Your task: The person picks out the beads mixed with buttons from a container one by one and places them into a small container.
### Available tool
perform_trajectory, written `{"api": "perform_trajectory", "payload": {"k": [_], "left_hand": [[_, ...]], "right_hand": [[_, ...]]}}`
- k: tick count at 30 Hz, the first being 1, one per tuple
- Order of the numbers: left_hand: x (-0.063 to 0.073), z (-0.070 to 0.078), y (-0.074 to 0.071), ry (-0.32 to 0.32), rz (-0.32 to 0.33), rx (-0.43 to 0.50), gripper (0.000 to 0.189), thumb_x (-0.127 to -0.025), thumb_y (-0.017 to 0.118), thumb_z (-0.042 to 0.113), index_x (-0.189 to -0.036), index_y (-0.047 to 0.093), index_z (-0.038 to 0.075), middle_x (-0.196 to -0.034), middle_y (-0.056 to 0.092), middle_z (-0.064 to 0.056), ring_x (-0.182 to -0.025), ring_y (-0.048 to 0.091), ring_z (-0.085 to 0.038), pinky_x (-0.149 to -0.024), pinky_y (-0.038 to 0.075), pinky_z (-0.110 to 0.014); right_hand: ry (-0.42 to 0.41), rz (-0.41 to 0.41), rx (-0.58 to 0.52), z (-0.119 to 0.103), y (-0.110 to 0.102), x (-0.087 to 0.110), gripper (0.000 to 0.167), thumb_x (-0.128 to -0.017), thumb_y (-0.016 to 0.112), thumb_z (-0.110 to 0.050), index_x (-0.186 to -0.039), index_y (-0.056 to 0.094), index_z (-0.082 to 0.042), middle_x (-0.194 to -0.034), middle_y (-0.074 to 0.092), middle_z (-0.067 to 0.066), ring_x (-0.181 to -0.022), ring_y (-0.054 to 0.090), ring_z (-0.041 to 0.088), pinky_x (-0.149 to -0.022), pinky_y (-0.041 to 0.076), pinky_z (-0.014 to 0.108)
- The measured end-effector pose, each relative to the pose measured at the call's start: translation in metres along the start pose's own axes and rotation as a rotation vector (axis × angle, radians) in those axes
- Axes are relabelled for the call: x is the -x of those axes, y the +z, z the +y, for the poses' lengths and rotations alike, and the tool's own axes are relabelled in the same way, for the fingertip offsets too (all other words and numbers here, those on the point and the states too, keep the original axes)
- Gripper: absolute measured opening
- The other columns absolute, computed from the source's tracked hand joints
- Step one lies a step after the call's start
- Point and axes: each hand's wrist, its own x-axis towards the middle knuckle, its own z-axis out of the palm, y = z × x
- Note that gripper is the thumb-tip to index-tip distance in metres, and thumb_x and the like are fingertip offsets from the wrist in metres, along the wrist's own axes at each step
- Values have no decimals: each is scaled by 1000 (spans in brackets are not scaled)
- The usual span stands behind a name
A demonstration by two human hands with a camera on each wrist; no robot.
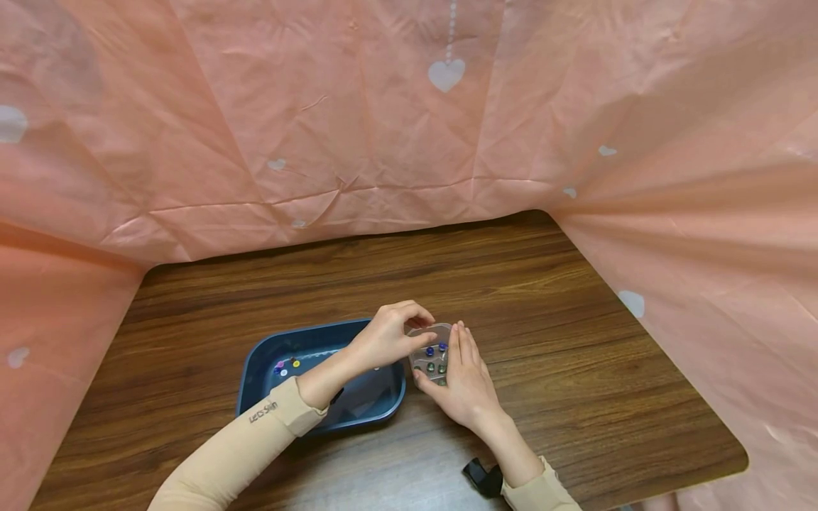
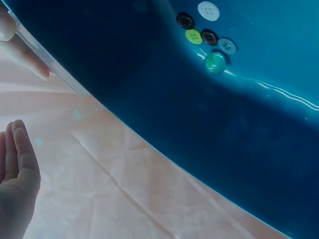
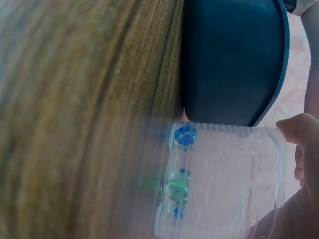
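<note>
A clear plastic container point(image 1: 437, 333) stands on the table with several blue and green glass marbles point(image 3: 178, 190) in its bottom. My right hand point(image 1: 468, 383) holds it from the near right, thumb at the near rim and long fingers along the right side. Over the container's far left corner is my left hand point(image 1: 391, 332), its thumb and fingers spread apart with nothing visible between them. Left of the container stands a blue plastic basin point(image 1: 255, 355), under my left forearm. Several buttons point(image 2: 194, 36) and a green marble point(image 2: 215, 63) lie in it.
The wood-patterned table point(image 1: 562, 341) has rounded corners. A pink curtain point(image 1: 383, 106) with white hearts surrounds its back and sides. A black wrist device point(image 1: 482, 477) sits at my right wrist, low over the table.
</note>
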Motion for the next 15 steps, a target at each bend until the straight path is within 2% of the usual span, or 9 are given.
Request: {"api": "perform_trajectory", "payload": {"k": [6, 15], "left_hand": [[3, -4, -3, 1, 34, -20, 21, -90, 71, 11, -106, 67, -1, -101, 67, -11, -91, 67, -27, -79, 57, -30], [7, -9, -6, -45, 45, -29, 23, -90, 72, 13, -109, 67, 0, -104, 67, -11, -94, 66, -26, -81, 56, -28]], "right_hand": [[-8, 10, 1, 1, 0, -1, 101, -90, 59, -55, -152, 13, 10, -160, 11, 26, -147, 11, 39, -112, 25, 61], [-9, 12, -1, 1, 1, -1, 101, -90, 59, -56, -152, 13, 10, -160, 12, 26, -148, 12, 39, -111, 27, 61]]}}
